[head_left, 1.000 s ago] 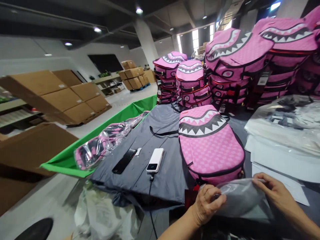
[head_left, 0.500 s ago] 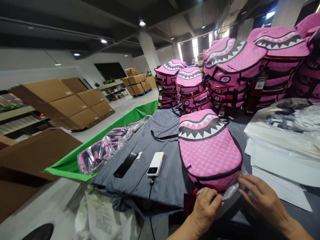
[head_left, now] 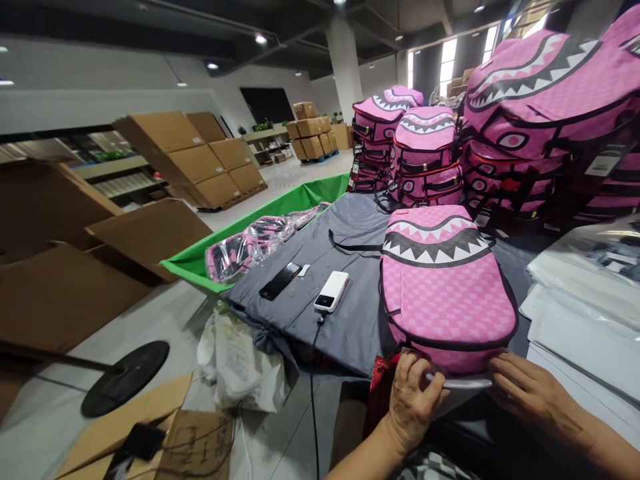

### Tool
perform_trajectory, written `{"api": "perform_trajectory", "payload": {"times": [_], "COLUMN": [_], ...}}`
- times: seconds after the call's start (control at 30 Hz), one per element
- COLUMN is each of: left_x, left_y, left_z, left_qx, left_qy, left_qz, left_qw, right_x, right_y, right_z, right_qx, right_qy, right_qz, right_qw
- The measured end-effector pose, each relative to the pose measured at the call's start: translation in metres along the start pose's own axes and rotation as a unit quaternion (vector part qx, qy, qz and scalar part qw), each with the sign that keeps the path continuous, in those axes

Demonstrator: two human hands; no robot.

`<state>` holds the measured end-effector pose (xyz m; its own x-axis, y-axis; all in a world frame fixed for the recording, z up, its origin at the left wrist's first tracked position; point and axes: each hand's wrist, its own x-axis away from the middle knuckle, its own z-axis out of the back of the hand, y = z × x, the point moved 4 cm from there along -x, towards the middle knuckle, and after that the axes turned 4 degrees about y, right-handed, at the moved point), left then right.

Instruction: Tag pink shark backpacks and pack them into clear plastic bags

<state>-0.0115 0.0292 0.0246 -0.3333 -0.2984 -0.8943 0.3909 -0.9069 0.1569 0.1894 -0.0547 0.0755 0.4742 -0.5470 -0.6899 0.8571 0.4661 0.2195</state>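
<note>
A pink backpack (head_left: 445, 287) with a shark-mouth print lies flat on the grey table cover (head_left: 340, 267). A clear plastic bag (head_left: 463, 383) sits at its near end, its mouth against the backpack's bottom edge. My left hand (head_left: 413, 400) is closed on the bag's left edge. My right hand (head_left: 525, 393) grips the bag's right edge, fingers curled against the backpack's bottom.
Stacks of identical pink backpacks (head_left: 425, 157) stand behind. A power bank (head_left: 332, 291) on a cable and a black phone (head_left: 280, 281) lie to the left. A green bin (head_left: 235, 250) holds bagged backpacks. Piles of plastic bags (head_left: 590, 293) are right; cardboard boxes (head_left: 200, 160) left.
The bag's mouth has come up against the backpack's bottom edge and both hands moved forward with it. The camera turned left and down, showing the floor and a black round base.
</note>
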Motion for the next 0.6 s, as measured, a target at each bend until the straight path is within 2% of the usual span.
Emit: {"api": "perform_trajectory", "payload": {"times": [0.13, 0.27, 0.47, 0.6], "left_x": [-0.007, -0.015, -0.029, -0.046], "left_y": [-0.012, -0.024, -0.036, -0.035], "left_z": [-0.003, -0.005, -0.001, 0.002], "left_qx": [0.032, 0.073, 0.071, 0.050], "left_qy": [-0.040, -0.122, -0.276, -0.348], "left_qz": [-0.060, -0.149, -0.258, -0.299], "left_qw": [0.997, 0.979, 0.923, 0.887], "right_x": [-0.008, -0.013, -0.013, -0.024], "right_y": [0.003, 0.007, 0.012, 0.019], "right_z": [-0.006, -0.012, -0.022, -0.020], "right_qx": [-0.048, -0.054, -0.063, -0.136], "right_qy": [-0.006, -0.047, -0.118, -0.172], "right_qz": [0.003, 0.013, 0.052, 0.032], "right_qw": [0.999, 0.997, 0.990, 0.975]}}
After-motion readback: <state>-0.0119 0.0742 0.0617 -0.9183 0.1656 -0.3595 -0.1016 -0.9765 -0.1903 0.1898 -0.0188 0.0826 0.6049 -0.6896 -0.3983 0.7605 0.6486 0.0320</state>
